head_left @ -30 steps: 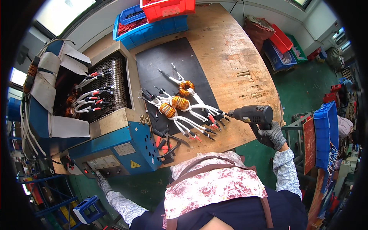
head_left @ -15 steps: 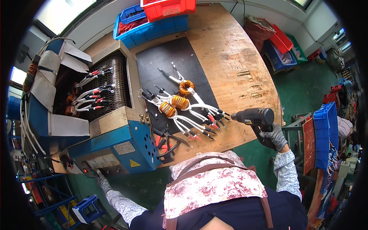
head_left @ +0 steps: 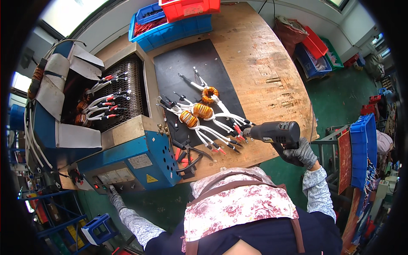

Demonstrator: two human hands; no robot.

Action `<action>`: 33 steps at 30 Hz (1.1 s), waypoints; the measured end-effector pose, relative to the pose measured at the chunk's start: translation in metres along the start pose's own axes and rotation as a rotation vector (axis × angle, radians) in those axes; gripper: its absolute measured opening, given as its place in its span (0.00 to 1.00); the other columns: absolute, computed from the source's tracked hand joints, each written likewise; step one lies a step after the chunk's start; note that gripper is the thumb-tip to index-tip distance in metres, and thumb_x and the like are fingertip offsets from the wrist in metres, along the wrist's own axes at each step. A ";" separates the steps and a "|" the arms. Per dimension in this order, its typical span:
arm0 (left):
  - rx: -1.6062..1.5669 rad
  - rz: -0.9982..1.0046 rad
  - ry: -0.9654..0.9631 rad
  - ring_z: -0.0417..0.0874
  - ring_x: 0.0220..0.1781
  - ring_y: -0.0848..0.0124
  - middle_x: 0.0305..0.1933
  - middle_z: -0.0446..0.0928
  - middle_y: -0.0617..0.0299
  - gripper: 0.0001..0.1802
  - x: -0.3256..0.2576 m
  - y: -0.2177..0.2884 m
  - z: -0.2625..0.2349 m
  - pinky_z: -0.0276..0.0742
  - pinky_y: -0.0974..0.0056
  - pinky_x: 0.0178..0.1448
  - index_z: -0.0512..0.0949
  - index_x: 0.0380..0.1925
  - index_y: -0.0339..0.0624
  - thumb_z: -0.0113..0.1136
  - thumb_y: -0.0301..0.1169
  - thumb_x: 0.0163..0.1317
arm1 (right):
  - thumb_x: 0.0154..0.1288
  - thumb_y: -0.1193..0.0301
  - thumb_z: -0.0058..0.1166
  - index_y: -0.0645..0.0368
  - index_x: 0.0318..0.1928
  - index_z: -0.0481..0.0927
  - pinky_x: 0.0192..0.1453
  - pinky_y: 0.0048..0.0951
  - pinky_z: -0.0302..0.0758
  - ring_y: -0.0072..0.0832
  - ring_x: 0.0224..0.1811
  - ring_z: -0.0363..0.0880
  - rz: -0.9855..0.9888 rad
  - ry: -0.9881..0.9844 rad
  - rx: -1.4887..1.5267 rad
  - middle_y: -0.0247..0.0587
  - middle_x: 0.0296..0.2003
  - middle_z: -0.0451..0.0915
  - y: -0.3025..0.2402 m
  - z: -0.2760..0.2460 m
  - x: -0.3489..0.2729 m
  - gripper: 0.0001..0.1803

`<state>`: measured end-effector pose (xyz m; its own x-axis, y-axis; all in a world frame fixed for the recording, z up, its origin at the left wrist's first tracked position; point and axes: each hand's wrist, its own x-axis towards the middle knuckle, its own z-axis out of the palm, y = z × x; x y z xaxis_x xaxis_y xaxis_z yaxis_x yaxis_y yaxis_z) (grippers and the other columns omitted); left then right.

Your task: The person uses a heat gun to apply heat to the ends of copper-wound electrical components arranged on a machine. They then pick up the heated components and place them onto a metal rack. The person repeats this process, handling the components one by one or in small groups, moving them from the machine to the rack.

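My gloved right hand [head_left: 302, 154] is closed round the handle of a black heat gun [head_left: 278, 132]. The gun's nozzle points left, at the sleeved cable ends [head_left: 238, 131] on the near side of the bench. Those white leads come from copper-wound toroidal coils [head_left: 202, 111] lying on a black mat [head_left: 187, 57]. At the lower left, my gloved left hand [head_left: 114, 196] has its fingers at a knob on the front panel [head_left: 114, 176] of a blue conveyor heating machine [head_left: 159, 159]. More coils with white leads [head_left: 102, 107] lie on the machine's mesh belt [head_left: 129, 80].
Pliers [head_left: 189, 157] with red handles lie beside the machine at the bench edge. Blue [head_left: 178, 34] and red bins [head_left: 191, 9] stand at the back of the wooden bench [head_left: 276, 55]. To the right is a blue crate [head_left: 363, 148] of wires.
My right hand has brought the heat gun leftward, so its nozzle is now at the cable ends. My left hand stays at the panel. The whole view has shifted slightly.
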<state>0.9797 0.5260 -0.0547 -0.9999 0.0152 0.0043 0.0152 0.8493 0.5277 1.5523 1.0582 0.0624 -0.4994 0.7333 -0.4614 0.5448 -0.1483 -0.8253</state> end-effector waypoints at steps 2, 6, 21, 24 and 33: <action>-0.012 -0.004 0.001 0.74 0.48 0.58 0.49 0.75 0.48 0.27 -0.002 0.004 0.001 0.67 0.62 0.56 0.72 0.49 0.33 0.46 0.48 0.65 | 0.39 0.69 0.69 0.66 0.41 0.78 0.41 0.29 0.75 0.25 0.35 0.78 0.004 -0.008 -0.019 0.40 0.33 0.81 -0.007 0.003 -0.001 0.26; -0.023 0.013 -0.004 0.74 0.48 0.58 0.49 0.75 0.47 0.27 -0.005 0.008 -0.001 0.67 0.61 0.55 0.72 0.49 0.33 0.46 0.48 0.65 | 0.39 0.70 0.68 0.66 0.41 0.78 0.41 0.29 0.75 0.26 0.35 0.78 0.011 -0.008 -0.020 0.41 0.33 0.81 -0.018 0.008 -0.001 0.25; -0.002 -0.002 -0.002 0.74 0.49 0.58 0.50 0.74 0.47 0.27 -0.008 0.009 -0.001 0.66 0.61 0.56 0.71 0.50 0.33 0.46 0.48 0.65 | 0.37 0.70 0.69 0.66 0.41 0.78 0.42 0.29 0.75 0.25 0.35 0.79 0.030 -0.023 -0.048 0.40 0.33 0.81 -0.012 0.007 0.002 0.26; -0.008 -0.006 -0.007 0.74 0.49 0.58 0.50 0.74 0.47 0.27 -0.011 0.016 -0.001 0.66 0.61 0.56 0.71 0.50 0.33 0.45 0.48 0.66 | 0.37 0.70 0.69 0.66 0.41 0.78 0.42 0.29 0.75 0.25 0.35 0.79 0.025 -0.020 -0.051 0.40 0.33 0.81 -0.010 0.006 0.002 0.26; 0.033 -0.002 -0.008 0.74 0.49 0.58 0.50 0.74 0.47 0.26 -0.007 0.009 -0.001 0.66 0.61 0.56 0.71 0.50 0.32 0.46 0.46 0.66 | 0.38 0.70 0.69 0.67 0.40 0.78 0.41 0.30 0.75 0.27 0.34 0.79 -0.009 -0.005 -0.075 0.42 0.33 0.82 -0.009 0.009 0.004 0.25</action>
<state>0.9866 0.5330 -0.0492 -0.9998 0.0177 -0.0032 0.0137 0.8662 0.4994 1.5400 1.0564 0.0651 -0.5078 0.7309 -0.4561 0.5893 -0.0914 -0.8027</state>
